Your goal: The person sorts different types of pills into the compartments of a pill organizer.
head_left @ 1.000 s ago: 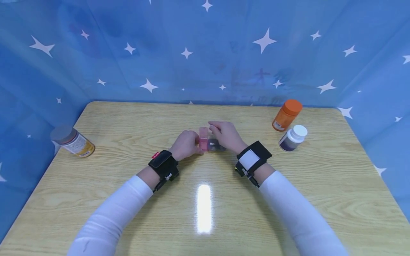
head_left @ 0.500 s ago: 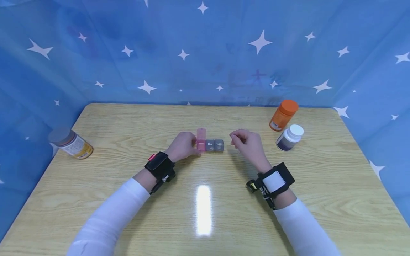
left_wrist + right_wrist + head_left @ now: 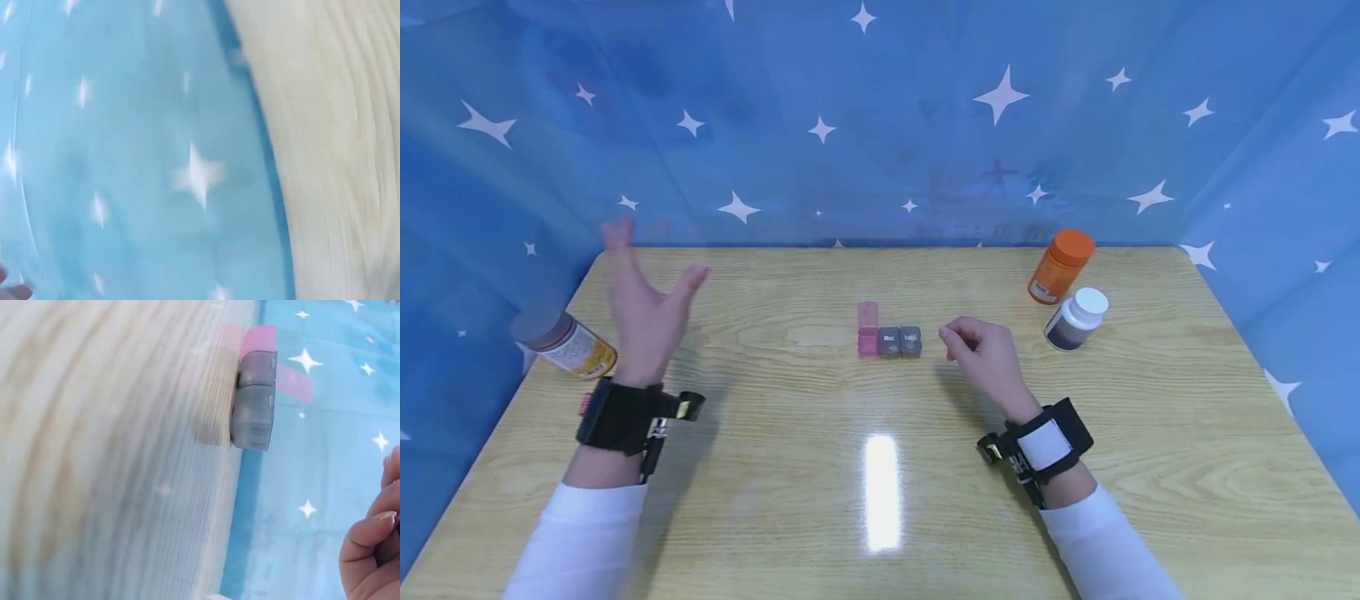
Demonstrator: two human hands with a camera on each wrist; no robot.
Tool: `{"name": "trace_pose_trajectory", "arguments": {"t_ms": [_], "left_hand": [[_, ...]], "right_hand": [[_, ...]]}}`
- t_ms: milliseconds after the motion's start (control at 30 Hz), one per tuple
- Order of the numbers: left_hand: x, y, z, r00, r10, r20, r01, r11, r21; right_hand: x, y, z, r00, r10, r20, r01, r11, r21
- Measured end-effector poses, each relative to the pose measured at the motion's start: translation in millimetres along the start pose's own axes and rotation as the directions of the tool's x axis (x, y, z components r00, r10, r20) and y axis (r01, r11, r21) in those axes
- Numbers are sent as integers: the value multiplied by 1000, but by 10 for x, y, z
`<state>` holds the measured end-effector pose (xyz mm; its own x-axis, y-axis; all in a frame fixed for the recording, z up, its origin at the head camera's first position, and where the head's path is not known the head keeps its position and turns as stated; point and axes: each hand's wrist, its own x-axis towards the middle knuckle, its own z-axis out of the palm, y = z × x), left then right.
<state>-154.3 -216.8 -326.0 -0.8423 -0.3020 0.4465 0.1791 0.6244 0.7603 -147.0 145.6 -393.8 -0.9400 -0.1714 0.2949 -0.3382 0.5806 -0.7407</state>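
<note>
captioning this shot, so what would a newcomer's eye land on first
Most likely the small pill organizer toward the back middle of the table, its pink compartment open beside two shut grey ones. Next, perhaps, the blurred left hand, spread wide near the grey-capped bottle at the table's left edge. The orange bottle also stands out at the back right, beside a white-capped bottle.

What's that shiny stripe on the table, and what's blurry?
Head view: the stripe is white glare on the wooden table, left hand blurred, right hand sharper; left wrist view: starry curtain smeared; right wrist view: pill organizer clearer than the blurry table.
</note>
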Motion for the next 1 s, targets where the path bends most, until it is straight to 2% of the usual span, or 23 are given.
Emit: {"name": "trace_pose_trajectory", "arguments": {"t_ms": [67,167,233,300,367,433,533,567,600,667,767,800,933,1000], "left_hand": [[49,-152,-221,987,-34,-155,29,999,-31],[71,-422,-485,941,-31,-337,21,999,-34],[49,-587,-619,909,-39,-415,45,999,3],[5,-724,-711,883,-71,-465,100,994,39],[-44,-834,-757,865,-118,-488,164,985,53],[-94,-927,-759,857,-166,-487,209,977,34],[-137,-1016,-727,845,-314,-432,319,946,-65],[-145,-1034,-714,837,-372,-400,355,927,-119],[-147,-1046,-700,826,-433,-361,390,901,-190],[-143,-1058,-680,785,-558,-271,477,822,-310],[-133,-1086,-645,732,-660,-171,547,719,-429],[-126,-1100,-635,714,-683,-151,570,693,-441],[-95,-1186,-613,661,-738,-135,619,638,-459],[-80,-1223,-610,653,-743,-148,617,634,-466]], "right_hand": [[-7,6,-13,1000,6,-12,-6,1000,1],[-12,10,-28,1000,9,-23,-8,1000,5],[-12,13,-34,1000,10,-24,-10,1000,10],[-11,18,-38,1000,12,-25,-12,1000,14],[-11,25,-42,999,17,-30,-16,1000,13],[-10,34,-46,999,22,-37,-21,1000,14],[-12,41,-49,999,22,-43,-22,1000,13],[-13,45,-49,999,22,-43,-21,1000,12],[-14,46,-49,999,21,-41,-20,1000,10],[-17,49,-47,999,20,-40,-20,1000,9],[-19,51,-46,999,23,-39,-22,1000,11],[-19,49,-46,999,23,-39,-22,1000,13],[-19,42,-56,999,28,-34,-27,999,19],[-19,41,-62,999,30,-33,-30,999,22]]}}
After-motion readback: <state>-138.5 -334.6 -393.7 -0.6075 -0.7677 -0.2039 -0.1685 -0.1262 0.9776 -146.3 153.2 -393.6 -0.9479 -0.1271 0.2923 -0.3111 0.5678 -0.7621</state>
